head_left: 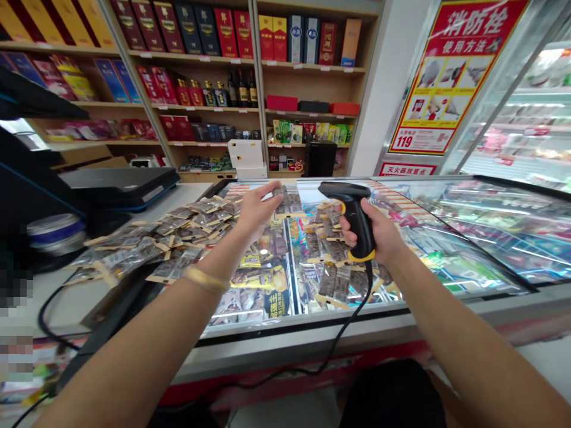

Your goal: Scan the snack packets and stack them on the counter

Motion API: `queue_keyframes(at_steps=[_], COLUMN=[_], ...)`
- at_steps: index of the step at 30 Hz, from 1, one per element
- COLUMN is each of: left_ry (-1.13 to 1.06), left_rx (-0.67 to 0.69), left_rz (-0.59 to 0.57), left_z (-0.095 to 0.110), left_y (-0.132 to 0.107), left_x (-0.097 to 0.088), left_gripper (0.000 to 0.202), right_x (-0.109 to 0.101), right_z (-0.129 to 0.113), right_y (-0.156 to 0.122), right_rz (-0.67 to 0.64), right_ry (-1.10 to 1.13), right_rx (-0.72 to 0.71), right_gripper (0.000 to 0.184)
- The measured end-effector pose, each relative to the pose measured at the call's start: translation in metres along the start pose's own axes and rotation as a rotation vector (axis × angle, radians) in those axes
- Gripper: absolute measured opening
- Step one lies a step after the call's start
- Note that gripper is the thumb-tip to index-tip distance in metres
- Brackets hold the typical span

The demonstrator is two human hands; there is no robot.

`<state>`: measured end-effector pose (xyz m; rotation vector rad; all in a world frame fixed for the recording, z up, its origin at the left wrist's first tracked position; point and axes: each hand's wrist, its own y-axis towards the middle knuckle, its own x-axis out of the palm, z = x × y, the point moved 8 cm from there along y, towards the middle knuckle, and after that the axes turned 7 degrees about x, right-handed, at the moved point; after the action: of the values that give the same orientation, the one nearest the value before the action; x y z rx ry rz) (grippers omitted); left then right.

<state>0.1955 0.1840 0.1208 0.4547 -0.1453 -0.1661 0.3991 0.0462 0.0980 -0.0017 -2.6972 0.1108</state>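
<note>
My right hand (375, 232) is wrapped round the grip of a black and yellow barcode scanner (359, 223), whose head points left over the glass. A cable hangs from the bottom of its handle. My left hand (261, 208) pinches a small clear packet (291, 199) with dark contents and a tan strip along its edge. Its fingertips are partly hidden behind the packet. More packets of this kind lie under the scanner in a loose pile (332, 261). Left of my left hand spreads a larger heap of packets (191, 220), reaching onto the counter.
The packets rest on the glass top of a chest freezer (263, 330) with coloured goods inside. At left stand a flat dark scale-like device (120, 184) and a roll of tape (56, 232). Shelves (196, 56) with boxes and bottles line the back. The scanner cable crosses the freezer's front edge.
</note>
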Motion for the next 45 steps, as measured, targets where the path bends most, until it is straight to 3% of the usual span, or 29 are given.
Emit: queue_keyframes(at_steps=[5, 8, 12, 16, 20, 24, 26, 30, 33, 36, 40, 42, 45], left_ry=[0.036, 0.317, 0.737, 0.808, 0.759, 0.775, 0.799, 0.899, 1.001, 1.121, 1.258, 1.295, 1.319], left_rx=[0.032, 0.079, 0.086, 0.054, 0.098, 0.182, 0.242, 0.303, 0.274, 0.177, -0.057, -0.14, -0.107], left_rz=[-0.18, -0.32, -0.471, -0.445, -0.367, -0.301, -0.244, -0.101, 0.038, 0.15, 0.081, -0.03, -0.137], left_z=[0.001, -0.007, -0.025, -0.026, -0.015, -0.013, -0.013, -0.012, -0.009, -0.008, -0.026, -0.037, -0.038], left_y=[0.005, -0.001, -0.016, -0.022, -0.019, -0.009, -0.003, 0.008, 0.013, 0.017, 0.024, 0.022, 0.012], left_x=[0.105, 0.149, 0.173, 0.169, 0.149, 0.104, 0.069, -0.019, -0.084, -0.132, -0.158, -0.158, -0.15], left_gripper=[0.054, 0.056, 0.067, 0.073, 0.07, 0.067, 0.062, 0.048, 0.044, 0.052, 0.066, 0.066, 0.063], right_x=[-0.068, -0.09, -0.103, -0.104, -0.092, -0.056, -0.029, 0.031, 0.072, 0.097, 0.104, 0.099, 0.089], right_z=[-0.033, -0.036, -0.024, -0.015, -0.016, -0.017, -0.01, 0.02, 0.048, 0.073, 0.097, 0.106, 0.114], right_y=[-0.036, -0.044, -0.043, -0.037, -0.032, -0.023, -0.013, 0.016, 0.041, 0.06, 0.072, 0.073, 0.071], right_rz=[0.163, 0.198, 0.2, 0.181, 0.127, 0.066, 0.021, -0.078, -0.142, -0.141, -0.13, -0.133, -0.131], right_ry=[-0.013, -0.007, 0.029, 0.042, 0.029, 0.008, 0.011, 0.038, 0.055, 0.073, 0.092, 0.08, 0.061], right_rx=[-0.121, -0.149, -0.119, -0.107, -0.112, -0.121, -0.094, 0.016, 0.107, 0.171, 0.204, 0.22, 0.234], right_gripper=[0.035, 0.035, 0.035, 0.036, 0.042, 0.044, 0.043, 0.04, 0.04, 0.039, 0.038, 0.038, 0.038])
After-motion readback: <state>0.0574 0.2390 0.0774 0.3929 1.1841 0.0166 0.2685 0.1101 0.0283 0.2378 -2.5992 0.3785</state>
